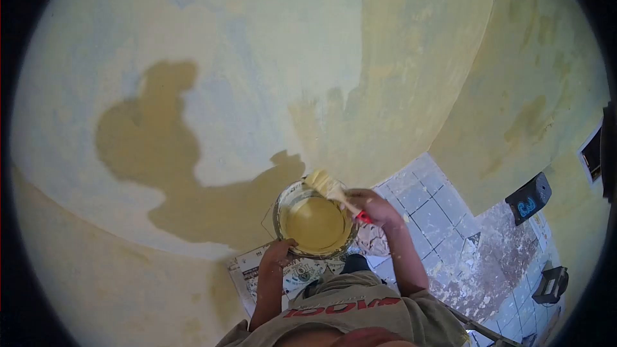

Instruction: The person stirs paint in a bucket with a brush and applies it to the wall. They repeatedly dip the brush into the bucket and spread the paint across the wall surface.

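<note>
My right hand is closed around the handle of a paintbrush, whose red handle end shows below my fingers. Yellow paint coats the bristles, which are over the upper right rim of a round paint bucket. Inside the bucket lies yellow paint. At the bucket's lower left rim, my left hand grips the edge, thumb over the rim; its other fingers are partly hidden. In front of me the wall carries patchy yellow paint over a paler, bluish surface.
Printed paper or card lies below the bucket. A pinkish crumpled cloth is beside it. To the right are paint-spattered floor tiles, a dark panel with blue marking and a dark box. My shadow falls on the wall.
</note>
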`<state>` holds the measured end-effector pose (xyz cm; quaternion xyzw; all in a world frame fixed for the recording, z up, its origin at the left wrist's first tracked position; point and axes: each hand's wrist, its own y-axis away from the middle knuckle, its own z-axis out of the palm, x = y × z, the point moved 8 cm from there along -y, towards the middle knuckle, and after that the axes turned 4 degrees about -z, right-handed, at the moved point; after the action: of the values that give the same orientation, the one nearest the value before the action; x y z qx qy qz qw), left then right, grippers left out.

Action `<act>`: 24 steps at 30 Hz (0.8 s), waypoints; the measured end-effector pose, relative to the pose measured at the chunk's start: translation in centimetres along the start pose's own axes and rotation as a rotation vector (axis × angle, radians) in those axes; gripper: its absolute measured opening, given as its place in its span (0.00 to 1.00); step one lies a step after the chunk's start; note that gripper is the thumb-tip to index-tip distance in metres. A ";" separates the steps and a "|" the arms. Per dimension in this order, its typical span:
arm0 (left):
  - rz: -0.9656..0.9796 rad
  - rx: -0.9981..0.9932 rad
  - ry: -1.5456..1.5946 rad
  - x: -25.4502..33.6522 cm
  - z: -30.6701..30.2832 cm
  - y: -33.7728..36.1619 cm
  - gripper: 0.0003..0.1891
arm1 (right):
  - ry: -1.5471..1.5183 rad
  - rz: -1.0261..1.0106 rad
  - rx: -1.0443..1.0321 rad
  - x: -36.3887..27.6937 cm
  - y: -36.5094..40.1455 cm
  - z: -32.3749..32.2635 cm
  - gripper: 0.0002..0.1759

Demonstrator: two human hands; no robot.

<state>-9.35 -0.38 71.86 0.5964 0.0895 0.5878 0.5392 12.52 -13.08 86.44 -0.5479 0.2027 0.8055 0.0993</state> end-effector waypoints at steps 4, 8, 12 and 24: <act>-0.011 0.024 0.087 -0.1 1.3 1.5 0.15 | 0.007 -0.261 0.131 -8.2 -1.8 -4.0 0.17; 0.001 0.082 0.106 -0.5 2.0 1.4 0.17 | 0.845 -0.765 0.561 -21.7 -4.3 -6.8 0.16; -0.015 0.017 0.265 -2.8 1.4 -2.0 0.21 | 1.294 -1.027 0.893 -24.7 -7.6 -6.0 0.23; -0.111 0.085 0.290 -4.0 2.0 -4.1 0.23 | 1.646 -0.613 0.810 -28.8 -8.2 -4.2 0.16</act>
<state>-6.82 -2.77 66.92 0.5218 0.2242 0.6326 0.5266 30.11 -5.76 109.87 -0.8940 0.3194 -0.0225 0.3133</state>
